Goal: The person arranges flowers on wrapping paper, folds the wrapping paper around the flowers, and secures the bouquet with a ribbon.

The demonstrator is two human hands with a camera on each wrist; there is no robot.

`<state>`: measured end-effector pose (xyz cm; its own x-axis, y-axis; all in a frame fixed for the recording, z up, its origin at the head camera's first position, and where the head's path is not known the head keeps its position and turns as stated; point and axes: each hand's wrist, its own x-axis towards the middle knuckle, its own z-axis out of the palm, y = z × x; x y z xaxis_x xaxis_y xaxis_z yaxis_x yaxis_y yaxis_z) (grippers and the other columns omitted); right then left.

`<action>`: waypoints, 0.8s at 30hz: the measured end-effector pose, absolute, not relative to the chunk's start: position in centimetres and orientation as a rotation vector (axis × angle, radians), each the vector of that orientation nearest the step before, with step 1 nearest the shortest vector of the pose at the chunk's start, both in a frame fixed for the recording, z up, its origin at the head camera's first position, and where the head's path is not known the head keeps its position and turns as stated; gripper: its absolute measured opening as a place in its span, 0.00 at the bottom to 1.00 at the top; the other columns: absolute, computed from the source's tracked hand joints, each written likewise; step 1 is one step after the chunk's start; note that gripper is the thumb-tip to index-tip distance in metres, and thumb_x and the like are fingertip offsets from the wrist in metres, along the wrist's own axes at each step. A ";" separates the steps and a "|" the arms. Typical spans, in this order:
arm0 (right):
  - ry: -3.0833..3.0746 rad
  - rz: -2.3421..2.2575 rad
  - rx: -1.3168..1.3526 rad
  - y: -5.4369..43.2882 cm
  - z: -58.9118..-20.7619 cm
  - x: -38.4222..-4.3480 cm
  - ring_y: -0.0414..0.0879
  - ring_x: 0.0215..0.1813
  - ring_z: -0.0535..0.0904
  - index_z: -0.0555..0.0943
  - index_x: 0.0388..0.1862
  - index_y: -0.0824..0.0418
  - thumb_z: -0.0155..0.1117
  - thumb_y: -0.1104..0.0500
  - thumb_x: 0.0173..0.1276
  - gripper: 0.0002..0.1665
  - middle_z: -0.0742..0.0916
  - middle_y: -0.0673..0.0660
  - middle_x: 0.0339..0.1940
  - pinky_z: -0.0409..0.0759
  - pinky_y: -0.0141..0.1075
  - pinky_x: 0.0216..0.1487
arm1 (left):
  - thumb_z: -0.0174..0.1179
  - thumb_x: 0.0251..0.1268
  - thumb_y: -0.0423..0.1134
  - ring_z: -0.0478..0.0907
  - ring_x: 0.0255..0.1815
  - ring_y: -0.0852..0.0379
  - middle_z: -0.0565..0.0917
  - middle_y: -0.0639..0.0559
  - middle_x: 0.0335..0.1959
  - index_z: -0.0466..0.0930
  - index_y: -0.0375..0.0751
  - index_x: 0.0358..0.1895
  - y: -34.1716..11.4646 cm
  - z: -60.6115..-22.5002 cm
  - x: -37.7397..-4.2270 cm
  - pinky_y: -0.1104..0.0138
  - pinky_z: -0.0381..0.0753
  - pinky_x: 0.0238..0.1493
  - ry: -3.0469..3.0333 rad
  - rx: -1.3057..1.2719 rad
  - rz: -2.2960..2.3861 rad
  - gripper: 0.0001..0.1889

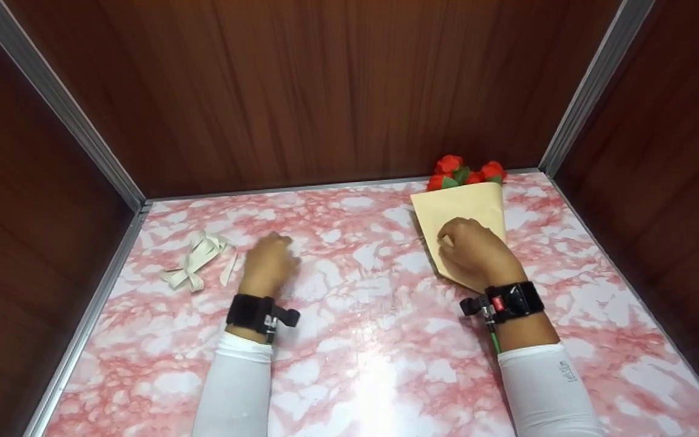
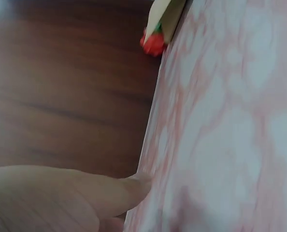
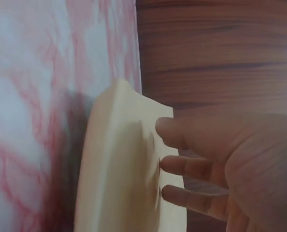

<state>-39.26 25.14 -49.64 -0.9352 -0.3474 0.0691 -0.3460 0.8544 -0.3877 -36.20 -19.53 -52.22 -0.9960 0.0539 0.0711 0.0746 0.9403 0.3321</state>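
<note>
A bouquet of red roses (image 1: 448, 164) lies at the back right, wrapped in pale yellow paper (image 1: 465, 203). Over the wrap is my right hand (image 1: 477, 249); in the right wrist view its separated fingertips meet the paper's surface (image 3: 119, 154) without curling round it. My left hand (image 1: 269, 262), slightly blurred, hovers above the table at left of centre and holds nothing visible. In the left wrist view its thumb (image 2: 119, 193) points forward. Just left of that hand lies a loose heap of cream ribbon (image 1: 204, 252), with loops and a loose end.
The table (image 1: 349, 303) has a pink and white marbled top. Dark wood panels (image 1: 337, 91) enclose its back and both sides, joined by grey metal corner strips (image 1: 592, 85). Black straps (image 1: 513, 301) with small cameras sit on both wrists.
</note>
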 end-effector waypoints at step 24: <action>3.120 -0.663 -0.818 19.9 -45.9 -36.0 0.59 0.60 0.90 0.93 0.57 0.59 0.76 0.54 0.81 0.13 0.94 0.57 0.57 0.86 0.60 0.65 | 0.56 0.81 0.31 0.86 0.65 0.27 0.91 0.32 0.61 0.88 0.37 0.62 -26.5 -54.2 -36.7 0.34 0.83 0.67 -2.848 0.515 -0.653 0.16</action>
